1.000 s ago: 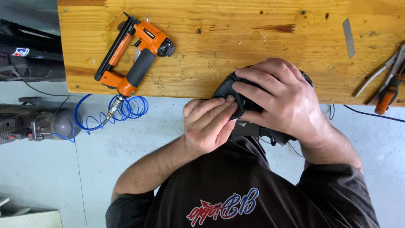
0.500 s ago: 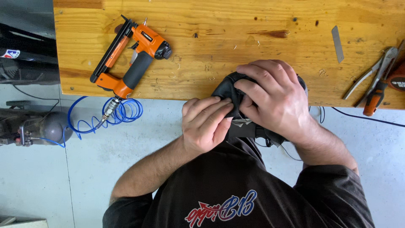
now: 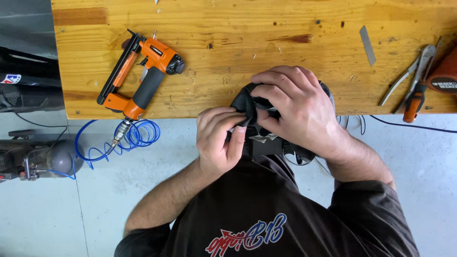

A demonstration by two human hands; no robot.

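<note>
My right hand (image 3: 296, 110) wraps over a round object covered in black fabric (image 3: 243, 101) at the front edge of the wooden workbench (image 3: 266, 57). My left hand (image 3: 220, 138) pinches and pulls the fabric's edge from the left side, fingers curled on it. Most of the object is hidden under my hands. An orange and black pneumatic stapler (image 3: 141, 76) lies on the bench to the left, apart from both hands.
A blue coiled air hose (image 3: 124, 138) hangs from the stapler toward a compressor (image 3: 33, 159) on the grey floor. Pliers (image 3: 413, 85), an orange tool (image 3: 445, 76) and a thin metal blade (image 3: 367, 45) lie at the bench's right. A black cable (image 3: 409, 126) trails below.
The view has shifted slightly. Both hands stay on the black fabric, my left fingers working its edge a little lower.
</note>
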